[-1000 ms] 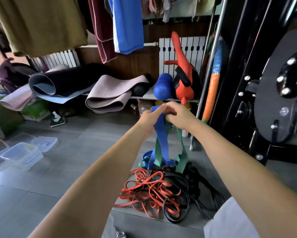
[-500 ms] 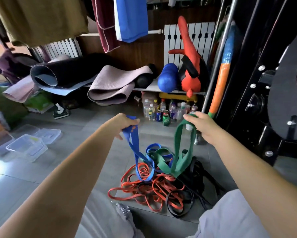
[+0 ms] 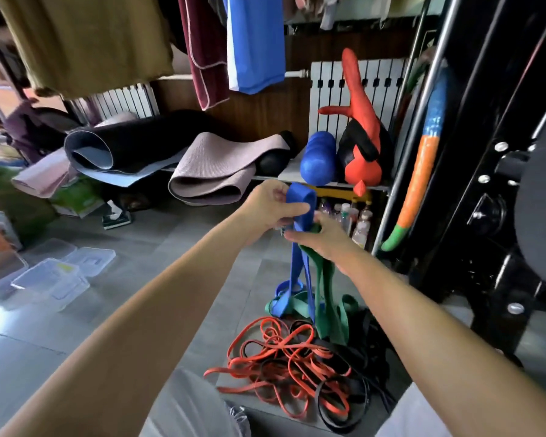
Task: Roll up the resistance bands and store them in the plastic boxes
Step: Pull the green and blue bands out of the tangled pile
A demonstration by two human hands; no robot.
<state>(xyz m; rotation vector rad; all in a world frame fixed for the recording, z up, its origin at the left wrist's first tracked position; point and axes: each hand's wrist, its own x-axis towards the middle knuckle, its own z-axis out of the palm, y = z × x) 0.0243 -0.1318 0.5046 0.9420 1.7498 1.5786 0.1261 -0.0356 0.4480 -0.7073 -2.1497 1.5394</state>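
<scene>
As I watch through the head camera, my left hand [image 3: 270,205] is raised in front, its fingers [image 3: 289,212] curled round the top loop of the blue band [image 3: 296,266]. Just below it, my right hand [image 3: 323,239] grips the green band [image 3: 323,298]. Both bands hang down to the floor [image 3: 158,234], ending among the orange bands [image 3: 281,357] and black bands [image 3: 363,339]. The boxes [image 3: 51,280] lie well apart, to the left.
</scene>
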